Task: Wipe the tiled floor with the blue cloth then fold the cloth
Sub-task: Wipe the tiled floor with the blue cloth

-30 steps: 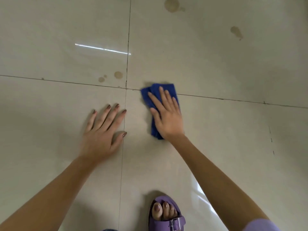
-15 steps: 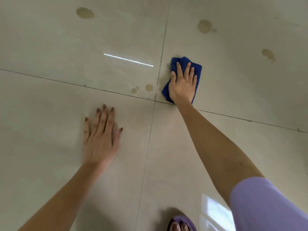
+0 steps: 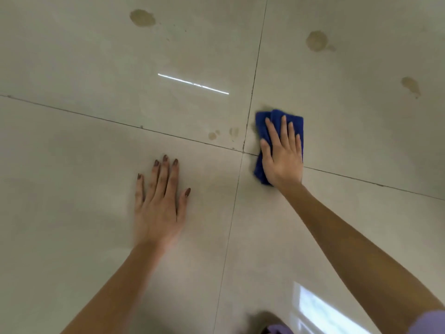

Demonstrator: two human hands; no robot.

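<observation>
Right hand (image 3: pixel 283 156) pressed flat, fingers straight, on the blue cloth (image 3: pixel 261 131); left hand (image 3: pixel 157 208) flat on the floor (image 3: pixel 72 165), holding nothing.

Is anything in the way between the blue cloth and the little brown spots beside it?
No. Only bare tile and a grout line lie between the blue cloth, under the right hand, and the small spots.
</observation>
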